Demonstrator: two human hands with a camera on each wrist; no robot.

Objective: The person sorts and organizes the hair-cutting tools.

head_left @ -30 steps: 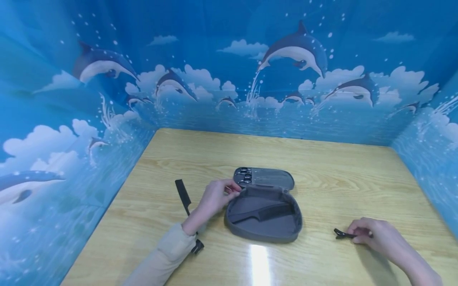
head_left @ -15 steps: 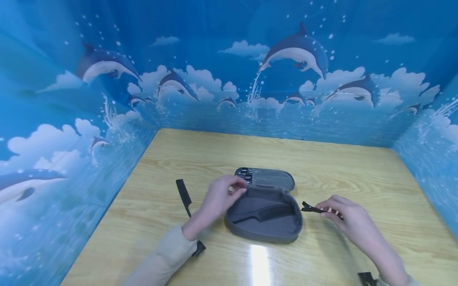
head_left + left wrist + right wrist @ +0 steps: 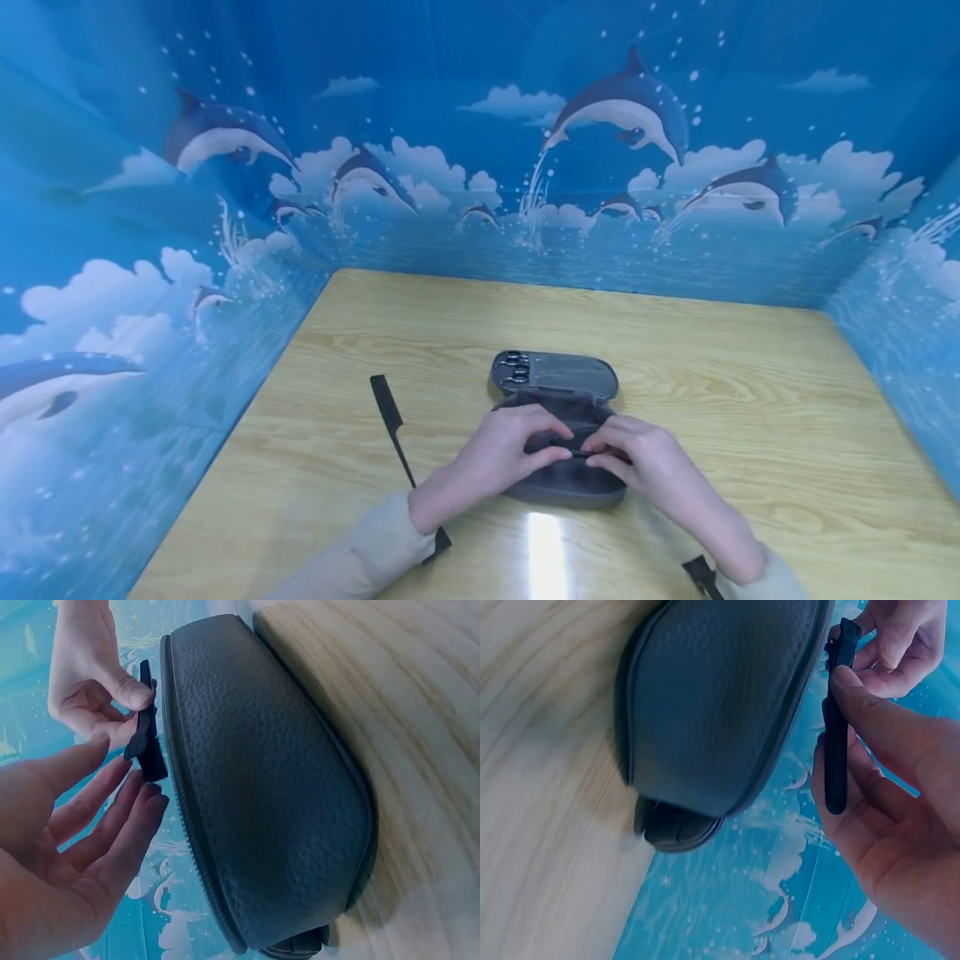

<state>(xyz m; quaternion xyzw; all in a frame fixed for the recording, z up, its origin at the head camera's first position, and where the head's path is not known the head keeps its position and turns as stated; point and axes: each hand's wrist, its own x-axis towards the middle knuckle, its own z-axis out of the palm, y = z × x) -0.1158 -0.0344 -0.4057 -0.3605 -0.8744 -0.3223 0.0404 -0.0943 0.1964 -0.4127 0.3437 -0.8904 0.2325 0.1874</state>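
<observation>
My right hand (image 3: 648, 454) pinches a black hair clip (image 3: 840, 720) between thumb and fingers, above the opening of a grey zip case (image 3: 566, 497). Close to the clip's other end is my left hand (image 3: 506, 446), its fingers spread and loosely bent around the tip, as the left wrist view shows. The case stands with its lid laid back, and both hands cover much of its inside. In the two wrist views, the grained outer wall of the case (image 3: 270, 780) is beside the hands. A comb inside the case is mostly hidden now.
A black tail comb (image 3: 387, 406) lies on the wooden table (image 3: 712, 375) left of the case, partly behind my left forearm. The open lid (image 3: 570, 375) holds small metal tools (image 3: 515, 367). Blue dolphin-print curtains (image 3: 480, 150) enclose the table.
My right hand has carried the hair clip from the table's right side left to over the case. My left hand has moved from the case's back left rim rightward to meet it.
</observation>
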